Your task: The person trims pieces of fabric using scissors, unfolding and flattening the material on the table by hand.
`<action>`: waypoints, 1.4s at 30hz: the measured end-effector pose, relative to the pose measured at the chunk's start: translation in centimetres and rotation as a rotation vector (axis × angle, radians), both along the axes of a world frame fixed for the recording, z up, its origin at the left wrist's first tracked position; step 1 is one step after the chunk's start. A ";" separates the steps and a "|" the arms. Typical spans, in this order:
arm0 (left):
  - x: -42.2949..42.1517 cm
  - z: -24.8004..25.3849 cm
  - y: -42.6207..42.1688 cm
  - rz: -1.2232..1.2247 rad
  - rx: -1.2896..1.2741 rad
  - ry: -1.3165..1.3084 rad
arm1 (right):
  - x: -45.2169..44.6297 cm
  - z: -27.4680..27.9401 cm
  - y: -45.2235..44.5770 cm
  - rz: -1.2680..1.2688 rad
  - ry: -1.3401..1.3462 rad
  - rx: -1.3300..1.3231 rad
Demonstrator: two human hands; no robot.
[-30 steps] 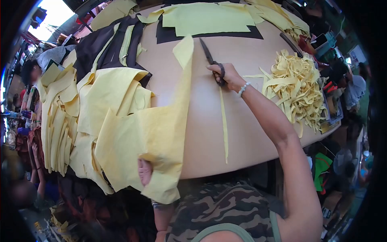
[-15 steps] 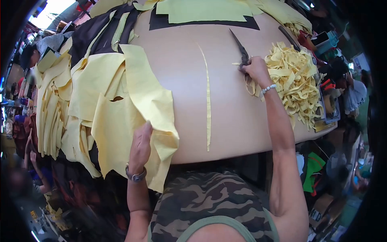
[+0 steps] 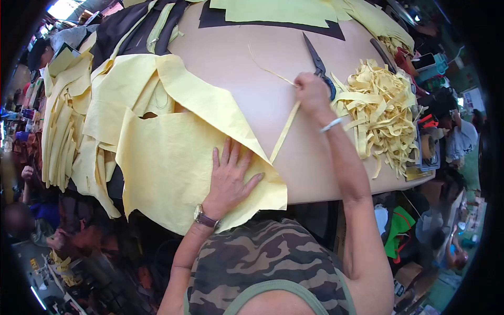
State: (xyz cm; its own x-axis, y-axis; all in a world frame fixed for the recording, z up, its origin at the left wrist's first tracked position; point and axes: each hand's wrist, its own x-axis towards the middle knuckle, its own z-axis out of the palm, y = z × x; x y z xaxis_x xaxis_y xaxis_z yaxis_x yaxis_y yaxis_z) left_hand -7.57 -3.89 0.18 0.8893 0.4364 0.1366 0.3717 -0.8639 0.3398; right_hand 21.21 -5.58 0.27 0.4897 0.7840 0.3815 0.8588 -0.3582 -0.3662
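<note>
The right hand [image 3: 313, 95] partly hides the scissors [image 3: 319, 66] (handle end).

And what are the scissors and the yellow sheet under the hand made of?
Scissors: probably metal, dark and mostly dull; the blade is thin, straight and pointed.
Yellow sheet: probably cloth, matte, since it folds over softly; it could also be thin, soft leather.

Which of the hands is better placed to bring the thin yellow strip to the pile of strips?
Probably the right hand: it is at the strip, nearer the pile; the left hand lies spread on yellow fabric.
</note>
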 end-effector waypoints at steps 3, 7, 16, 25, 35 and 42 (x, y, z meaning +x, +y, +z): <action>-0.3 0.1 0.1 -0.005 -0.061 0.026 | 4.9 4.0 -3.7 -0.109 0.250 0.157; -0.9 0.3 0.4 0.075 -0.066 -0.044 | 10.6 11.7 -10.0 -0.244 -0.356 0.241; -10.1 1.0 2.5 0.945 0.171 -0.399 | 0.8 8.0 -0.4 0.252 -0.202 0.161; -10.8 -1.0 1.6 0.809 0.153 -0.176 | -17.0 0.8 12.0 0.337 -0.031 -0.187; -10.1 11.4 19.0 0.176 0.585 -0.311 | -4.9 2.6 -1.4 -0.009 1.669 0.724; -2.7 12.0 27.6 0.312 1.117 0.422 | -13.2 1.1 -3.5 -0.050 1.933 0.457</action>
